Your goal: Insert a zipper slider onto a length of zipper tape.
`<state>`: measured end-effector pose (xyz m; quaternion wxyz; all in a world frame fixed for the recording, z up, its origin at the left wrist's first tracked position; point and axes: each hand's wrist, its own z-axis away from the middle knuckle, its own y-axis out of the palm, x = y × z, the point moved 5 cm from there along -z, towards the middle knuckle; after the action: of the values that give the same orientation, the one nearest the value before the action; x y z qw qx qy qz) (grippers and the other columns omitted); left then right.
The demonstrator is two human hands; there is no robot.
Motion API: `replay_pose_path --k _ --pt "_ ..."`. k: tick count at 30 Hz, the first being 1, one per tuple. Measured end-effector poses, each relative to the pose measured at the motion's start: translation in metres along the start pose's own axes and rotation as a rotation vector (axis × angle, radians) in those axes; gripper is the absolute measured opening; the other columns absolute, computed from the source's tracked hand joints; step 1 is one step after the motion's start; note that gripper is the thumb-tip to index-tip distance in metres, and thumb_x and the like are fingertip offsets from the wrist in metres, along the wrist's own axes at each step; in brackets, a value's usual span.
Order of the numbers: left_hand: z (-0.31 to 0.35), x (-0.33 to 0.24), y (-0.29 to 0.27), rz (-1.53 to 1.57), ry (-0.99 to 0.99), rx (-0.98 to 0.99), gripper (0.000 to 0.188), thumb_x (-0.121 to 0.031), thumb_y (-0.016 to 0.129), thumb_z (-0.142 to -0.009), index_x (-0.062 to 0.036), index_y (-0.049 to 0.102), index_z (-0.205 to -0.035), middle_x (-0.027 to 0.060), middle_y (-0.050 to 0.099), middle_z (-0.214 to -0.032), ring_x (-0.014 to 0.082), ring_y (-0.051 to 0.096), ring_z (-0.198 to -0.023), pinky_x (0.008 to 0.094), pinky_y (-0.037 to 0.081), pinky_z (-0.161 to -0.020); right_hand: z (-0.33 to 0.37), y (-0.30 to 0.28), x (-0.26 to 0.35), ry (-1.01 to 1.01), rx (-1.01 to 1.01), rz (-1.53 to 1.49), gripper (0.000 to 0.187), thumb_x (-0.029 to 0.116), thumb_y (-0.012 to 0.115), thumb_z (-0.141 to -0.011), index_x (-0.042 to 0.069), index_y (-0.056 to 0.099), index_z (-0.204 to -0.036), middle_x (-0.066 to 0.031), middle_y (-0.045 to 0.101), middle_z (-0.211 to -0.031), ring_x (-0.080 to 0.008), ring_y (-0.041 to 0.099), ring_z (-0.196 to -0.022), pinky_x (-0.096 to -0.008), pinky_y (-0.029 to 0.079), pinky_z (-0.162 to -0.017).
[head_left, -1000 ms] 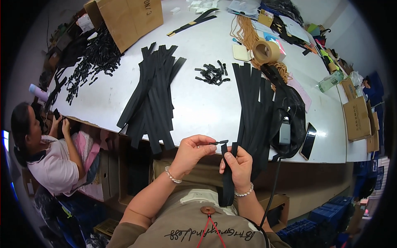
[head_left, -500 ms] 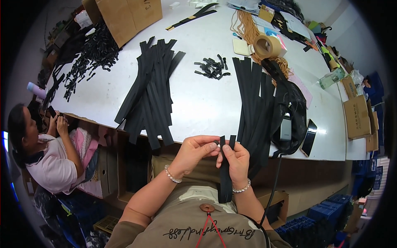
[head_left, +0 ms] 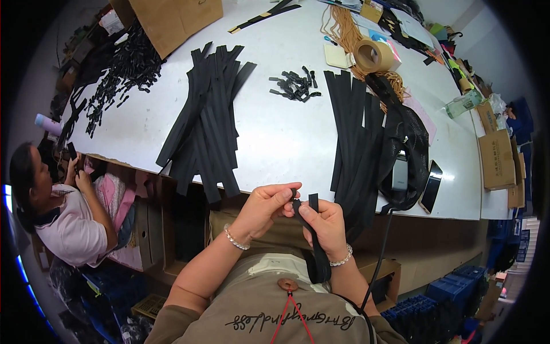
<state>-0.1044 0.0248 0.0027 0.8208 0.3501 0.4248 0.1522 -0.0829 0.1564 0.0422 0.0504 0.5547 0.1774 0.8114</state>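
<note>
In front of my waist, my right hand (head_left: 325, 222) is closed on a long flat black strip (head_left: 319, 265), thumb on top. One part of the strip hangs in a loop below the hand, and a short tail stands up above it. My left hand (head_left: 268, 206) pinches a small black piece (head_left: 294, 192) that looks like a zipper pull. It meets the strip's end at my fingertips; the fingers partly hide that contact. Ahead on the white table (head_left: 275, 152) lies a small pile of similar pieces (head_left: 295, 85).
Black strips (head_left: 209, 123) lie left, more strips (head_left: 352, 137) right beside a black mesh bag (head_left: 404, 143) and phone (head_left: 431, 186). Beyond are a tape roll (head_left: 372, 55), a cardboard box (head_left: 177, 23) and a heap of black pieces (head_left: 129, 69). Another person (head_left: 69, 212) sits at left.
The strip's end has tilted left toward my left fingertips, and its hanging loop has swung slightly right. My left hand has risen a little with the small black piece.
</note>
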Motion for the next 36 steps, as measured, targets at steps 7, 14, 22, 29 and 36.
replay_pose_path --k 7,14,22,29,36 --pt "0.002 0.015 0.002 0.091 -0.053 0.034 0.037 -0.021 0.06 -0.091 0.0044 0.055 -0.118 0.0042 0.062 -0.097 0.0053 0.054 -0.073 0.0188 0.048 -0.067 -0.004 -0.003 -0.011 0.074 0.011 -0.087 0.019 0.015 0.058 -0.088 -0.003 0.066 -0.086 -0.008 0.067 -0.076 -0.0049 0.05 -0.044 -0.0189 0.04 -0.039" --pt "0.004 0.019 0.006 0.119 -0.05 0.018 0.035 -0.019 0.057 -0.093 0.0056 0.055 -0.118 0.0058 0.062 -0.098 0.007 0.053 -0.072 0.0193 0.047 -0.069 -0.003 -0.007 -0.017 0.054 -0.02 -0.126 0.018 0.013 0.058 -0.087 -0.003 0.064 -0.081 -0.0065 0.065 -0.07 -0.0064 0.05 -0.043 -0.0203 0.04 -0.039" --pt "0.007 0.022 0.011 0.081 0.044 0.025 0.03 -0.016 0.055 -0.094 0.0028 0.058 -0.117 0.0022 0.061 -0.09 0.0071 0.052 -0.075 0.0214 0.049 -0.073 -0.001 -0.006 -0.021 0.063 -0.076 -0.214 0.019 0.01 0.053 -0.084 -0.007 0.061 -0.077 -0.0124 0.062 -0.069 -0.0103 0.046 -0.038 -0.0216 0.038 -0.036" --pt "0.008 0.017 0.012 -0.047 0.131 0.031 0.024 -0.013 0.055 -0.093 0.0012 0.062 -0.112 0.0018 0.06 -0.084 0.0075 0.054 -0.074 0.0223 0.05 -0.071 0.001 -0.004 -0.02 0.05 -0.057 -0.223 0.019 0.009 0.053 -0.083 -0.006 0.06 -0.076 -0.012 0.06 -0.068 -0.0104 0.045 -0.038 -0.0221 0.037 -0.035" --pt "0.008 0.012 0.011 -0.143 0.193 0.071 0.021 -0.012 0.055 -0.093 0.001 0.064 -0.107 0.0015 0.059 -0.083 0.0071 0.053 -0.074 0.0214 0.049 -0.07 0.001 0.001 -0.02 0.04 -0.078 -0.249 0.02 0.01 0.052 -0.084 -0.006 0.059 -0.074 -0.0089 0.056 -0.06 -0.0097 0.043 -0.037 -0.0222 0.037 -0.035"
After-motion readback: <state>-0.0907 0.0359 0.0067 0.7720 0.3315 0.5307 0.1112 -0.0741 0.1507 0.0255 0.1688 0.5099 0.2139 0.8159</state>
